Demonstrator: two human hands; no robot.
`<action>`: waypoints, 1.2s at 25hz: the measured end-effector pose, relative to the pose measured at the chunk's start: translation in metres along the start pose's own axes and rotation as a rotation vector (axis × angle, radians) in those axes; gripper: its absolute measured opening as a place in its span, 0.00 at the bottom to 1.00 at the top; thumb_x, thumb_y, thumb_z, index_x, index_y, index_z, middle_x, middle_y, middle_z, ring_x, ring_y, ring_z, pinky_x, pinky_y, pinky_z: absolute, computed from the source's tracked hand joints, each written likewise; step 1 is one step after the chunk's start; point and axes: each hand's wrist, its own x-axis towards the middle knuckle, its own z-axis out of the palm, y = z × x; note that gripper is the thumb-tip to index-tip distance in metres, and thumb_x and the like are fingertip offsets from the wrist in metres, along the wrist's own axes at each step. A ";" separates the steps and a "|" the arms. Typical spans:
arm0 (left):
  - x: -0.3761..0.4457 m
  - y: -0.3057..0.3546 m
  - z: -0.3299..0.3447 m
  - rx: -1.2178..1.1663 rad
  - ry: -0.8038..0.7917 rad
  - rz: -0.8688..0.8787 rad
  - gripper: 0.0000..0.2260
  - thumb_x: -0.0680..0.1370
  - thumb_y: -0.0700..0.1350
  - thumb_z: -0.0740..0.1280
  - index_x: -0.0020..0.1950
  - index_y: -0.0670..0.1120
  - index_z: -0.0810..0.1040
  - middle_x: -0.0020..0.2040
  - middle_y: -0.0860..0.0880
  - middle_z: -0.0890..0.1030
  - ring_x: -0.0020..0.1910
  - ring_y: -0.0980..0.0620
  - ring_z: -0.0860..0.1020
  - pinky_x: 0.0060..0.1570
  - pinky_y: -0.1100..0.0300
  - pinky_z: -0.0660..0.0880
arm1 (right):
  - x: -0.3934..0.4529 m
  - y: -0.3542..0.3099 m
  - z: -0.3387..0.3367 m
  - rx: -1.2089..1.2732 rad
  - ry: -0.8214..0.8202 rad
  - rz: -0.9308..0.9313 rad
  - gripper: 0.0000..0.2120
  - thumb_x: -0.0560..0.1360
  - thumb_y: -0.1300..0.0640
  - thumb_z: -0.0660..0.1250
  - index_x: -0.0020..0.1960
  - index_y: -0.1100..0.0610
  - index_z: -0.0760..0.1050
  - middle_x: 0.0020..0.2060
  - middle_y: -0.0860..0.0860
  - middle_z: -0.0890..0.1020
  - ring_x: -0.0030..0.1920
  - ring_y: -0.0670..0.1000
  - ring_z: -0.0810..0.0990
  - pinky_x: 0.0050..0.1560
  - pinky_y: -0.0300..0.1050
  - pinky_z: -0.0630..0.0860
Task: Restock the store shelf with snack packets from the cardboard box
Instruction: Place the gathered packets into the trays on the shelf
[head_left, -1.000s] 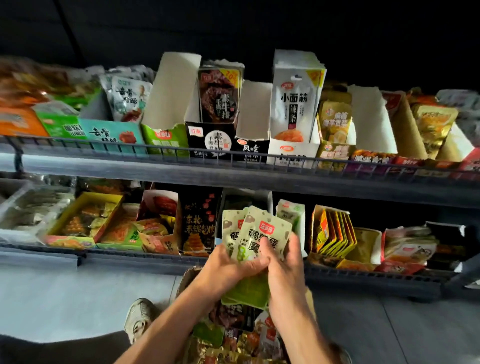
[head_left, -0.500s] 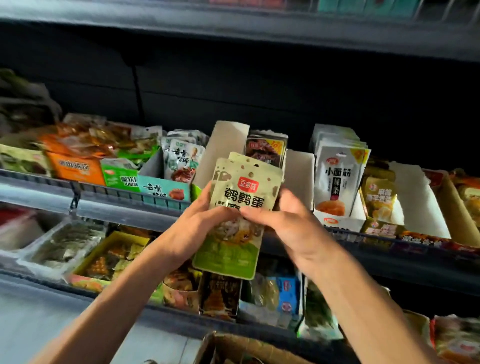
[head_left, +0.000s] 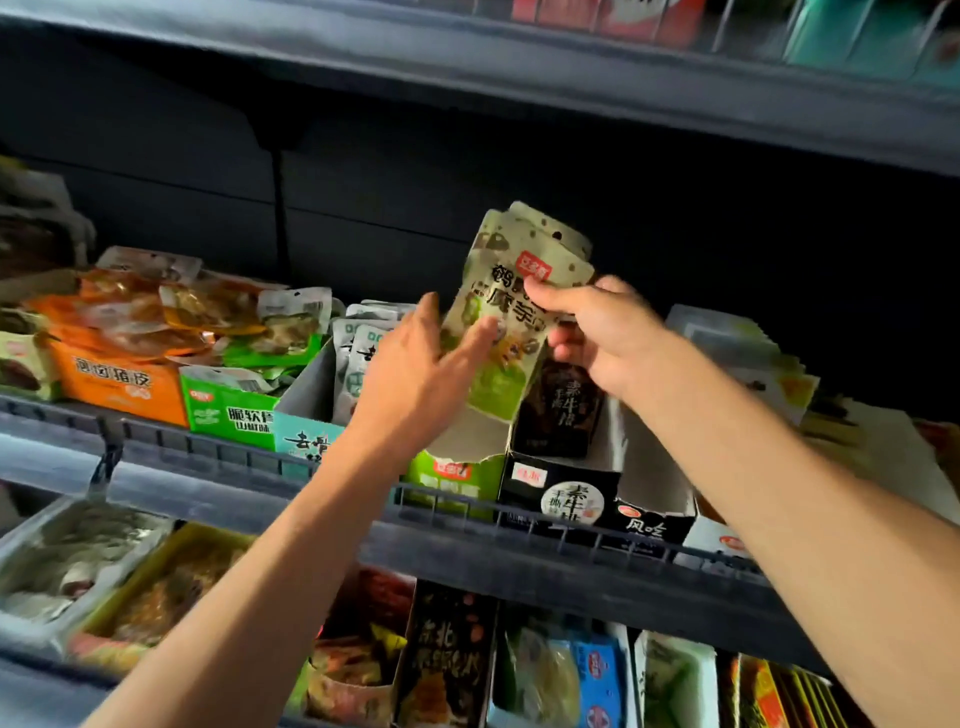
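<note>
Room lies at 12 o'clock: I see dark space above the green box (head_left: 457, 480), flanked by a black box (head_left: 566, 499) at 3. Right hand (head_left: 597, 332) pinches the packets (head_left: 511, 312) over the shelf (head_left: 519, 558); left hand (head_left: 415, 374), fingers straight, touches them.

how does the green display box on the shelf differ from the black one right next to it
The green display box looks empty inside, showing a bare pale wall; the black display box holds dark packets standing upright. The green box's front edge is torn ragged; the black one's front bears a round white label. The green packets in the right hand hang above the green box. Both stand behind the shelf rail.
</note>
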 end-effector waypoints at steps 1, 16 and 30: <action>0.000 -0.012 0.003 0.220 0.085 0.010 0.35 0.78 0.65 0.60 0.78 0.46 0.62 0.70 0.45 0.75 0.66 0.45 0.74 0.67 0.47 0.70 | 0.012 0.001 0.002 0.027 0.036 -0.006 0.16 0.71 0.57 0.77 0.51 0.55 0.71 0.39 0.52 0.81 0.22 0.45 0.74 0.20 0.37 0.70; -0.019 -0.065 0.007 0.776 -0.184 0.505 0.29 0.76 0.68 0.52 0.35 0.49 0.82 0.29 0.52 0.81 0.30 0.52 0.76 0.62 0.52 0.65 | 0.062 0.006 0.001 -0.087 -0.044 -0.046 0.15 0.76 0.62 0.71 0.58 0.56 0.70 0.47 0.56 0.82 0.29 0.52 0.82 0.29 0.41 0.80; -0.021 -0.068 0.012 0.769 -0.135 0.558 0.28 0.77 0.65 0.51 0.31 0.48 0.78 0.27 0.52 0.80 0.27 0.50 0.74 0.60 0.56 0.62 | 0.079 -0.010 -0.008 -0.514 -0.044 0.011 0.21 0.72 0.68 0.72 0.60 0.60 0.68 0.38 0.53 0.79 0.28 0.45 0.77 0.22 0.36 0.72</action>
